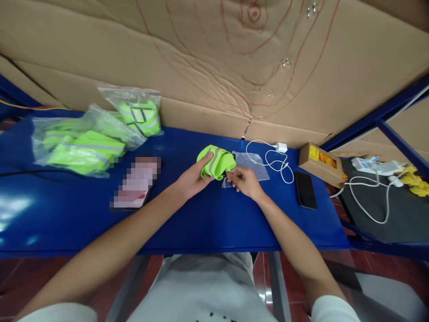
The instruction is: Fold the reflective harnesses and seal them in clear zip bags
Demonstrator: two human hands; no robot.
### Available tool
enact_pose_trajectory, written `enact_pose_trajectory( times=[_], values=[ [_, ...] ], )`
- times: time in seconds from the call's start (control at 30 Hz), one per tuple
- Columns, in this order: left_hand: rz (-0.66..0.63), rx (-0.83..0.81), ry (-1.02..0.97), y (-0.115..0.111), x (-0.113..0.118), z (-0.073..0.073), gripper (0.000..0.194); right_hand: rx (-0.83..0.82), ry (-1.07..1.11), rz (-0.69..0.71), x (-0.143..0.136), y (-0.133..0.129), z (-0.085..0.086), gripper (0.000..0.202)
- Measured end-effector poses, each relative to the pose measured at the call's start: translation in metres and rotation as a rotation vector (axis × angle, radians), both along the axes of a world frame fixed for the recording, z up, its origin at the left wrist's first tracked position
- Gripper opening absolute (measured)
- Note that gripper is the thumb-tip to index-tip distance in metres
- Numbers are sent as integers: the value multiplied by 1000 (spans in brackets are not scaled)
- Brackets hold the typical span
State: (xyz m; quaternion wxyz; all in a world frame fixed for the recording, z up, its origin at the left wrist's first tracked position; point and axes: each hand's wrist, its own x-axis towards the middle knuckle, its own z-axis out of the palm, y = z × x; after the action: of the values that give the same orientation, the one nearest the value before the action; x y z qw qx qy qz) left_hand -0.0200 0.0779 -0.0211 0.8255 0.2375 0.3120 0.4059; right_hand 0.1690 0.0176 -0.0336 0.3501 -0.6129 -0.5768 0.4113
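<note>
A folded bundle of bright yellow-green fabric with grey reflective stripes (217, 162) is held above the blue table (208, 223). My left hand (195, 179) is wrapped round its left side, thumb on top. At the bundle's right end my right hand (244, 181) has its fingers pinched on a small dark part, perhaps a strap; its exact shape is hard to make out. A clear plastic bag (256, 165) lies flat on the table behind and beside my right hand, partly hidden by it.
Bagged green vests (87, 150) lie at the left and another bag (144, 117) leans on the cardboard wall (201, 80). A phone-like device (137, 181) is left of my arms. At the right are a white cable (268, 156), a black phone (305, 190) and a cardboard box (320, 164).
</note>
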Motion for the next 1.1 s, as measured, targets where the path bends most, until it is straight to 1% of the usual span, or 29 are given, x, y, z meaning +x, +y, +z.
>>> enact_pose_trajectory(
  times=[0.03, 0.1, 0.2, 0.27, 0.37, 0.43, 0.53, 0.63, 0.73, 0.83, 0.93, 1.03, 1.1],
  values=[
    [11, 16, 15, 0, -1, 0, 28, 0, 15, 14, 1, 1, 0, 31],
    [-5, 68, 41, -3, -1, 0, 34, 16, 27, 31, 3, 1, 0, 29],
    [-96, 146, 86, -11, 0, 0, 47, 67, 25, 46, 4, 1, 5, 16],
    [-135, 175, 108, -15, 1, 1, 52, 94, 39, 53, 4, 0, 9, 12],
    [-126, 191, 111, -14, 0, 4, 55, 94, 104, 71, 4, -1, 12, 13],
    [-76, 195, 110, -9, -2, 5, 55, 79, 164, 78, 4, 0, 13, 19],
    [68, 180, 121, -2, -3, 4, 51, 50, 310, 31, 5, 0, 13, 29],
    [167, 185, 160, -3, 0, 0, 51, 45, 397, -10, 2, -1, 13, 38],
    [276, 311, 311, -9, 6, -4, 55, 62, 402, -12, -6, -4, 11, 41],
    [404, 450, 484, -12, 9, -6, 54, 104, 399, -60, -16, -8, 10, 40],
    [446, 519, 557, -12, 9, -3, 54, 147, 388, -111, -23, -12, 9, 40],
    [495, 665, 670, -12, 7, 1, 56, 238, 301, -121, -27, -17, 9, 37],
    [503, 725, 720, -11, 6, -1, 55, 304, 237, -134, -28, -19, 9, 35]
  ],
)
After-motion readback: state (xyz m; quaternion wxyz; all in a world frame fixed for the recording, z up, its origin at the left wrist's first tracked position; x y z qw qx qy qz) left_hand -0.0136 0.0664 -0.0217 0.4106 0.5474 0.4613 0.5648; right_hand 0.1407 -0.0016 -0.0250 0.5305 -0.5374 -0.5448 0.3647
